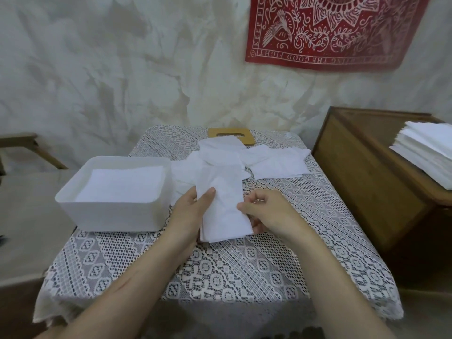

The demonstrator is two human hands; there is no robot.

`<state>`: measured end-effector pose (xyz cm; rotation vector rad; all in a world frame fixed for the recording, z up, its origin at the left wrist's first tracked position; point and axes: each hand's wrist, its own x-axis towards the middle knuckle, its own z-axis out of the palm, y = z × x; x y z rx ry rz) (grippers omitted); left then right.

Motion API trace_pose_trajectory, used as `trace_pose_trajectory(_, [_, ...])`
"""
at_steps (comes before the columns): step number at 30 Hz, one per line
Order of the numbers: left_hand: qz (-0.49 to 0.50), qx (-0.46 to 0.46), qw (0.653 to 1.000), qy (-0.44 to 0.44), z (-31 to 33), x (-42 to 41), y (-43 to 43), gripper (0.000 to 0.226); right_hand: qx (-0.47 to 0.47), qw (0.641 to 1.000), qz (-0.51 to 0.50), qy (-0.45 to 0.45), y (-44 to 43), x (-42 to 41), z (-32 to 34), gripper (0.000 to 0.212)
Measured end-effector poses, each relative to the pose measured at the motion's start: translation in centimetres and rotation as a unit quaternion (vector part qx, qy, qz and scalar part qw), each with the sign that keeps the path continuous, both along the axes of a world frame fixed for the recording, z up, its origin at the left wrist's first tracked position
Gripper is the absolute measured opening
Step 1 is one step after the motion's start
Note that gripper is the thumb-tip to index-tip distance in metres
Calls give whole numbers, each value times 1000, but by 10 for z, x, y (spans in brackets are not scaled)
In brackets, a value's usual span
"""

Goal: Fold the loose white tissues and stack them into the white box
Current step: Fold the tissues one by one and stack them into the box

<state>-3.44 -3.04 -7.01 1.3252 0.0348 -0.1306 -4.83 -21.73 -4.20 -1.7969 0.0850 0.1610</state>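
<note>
Left hand (188, 216) fingers hidden under tissue (226, 217).

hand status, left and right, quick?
left hand: holds the folded tissue, thumb on top.
right hand: pinches the same tissue at its right edge.

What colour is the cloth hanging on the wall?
Red with white patterns and lettering, on the wall hanging, head view.

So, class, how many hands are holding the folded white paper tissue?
2. The left hand grips the left edge of the folded white paper tissue; the right hand pinches its right edge.
</note>
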Motion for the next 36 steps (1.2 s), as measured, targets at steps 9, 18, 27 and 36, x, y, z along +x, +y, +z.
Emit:
trace_pose_trajectory(9, [-64,7,998,12,6,12,-9,32,55,997,-36,28,-5,5,2,19])
trace_pose_trajectory(18, [-34,57,998,23,7,27,-7,22,-19,993,-105,-48,-13,33,-1,11])
trace_pose_trajectory(27, [-44,13,998,47,8,34,-2,23,-411,893,-135,-125,-53,128,3,40])
trace_pose_trajectory(36, [-68,-7,996,49,9,32,0,28,-477,870,-123,-41,-75,173,-18,30])
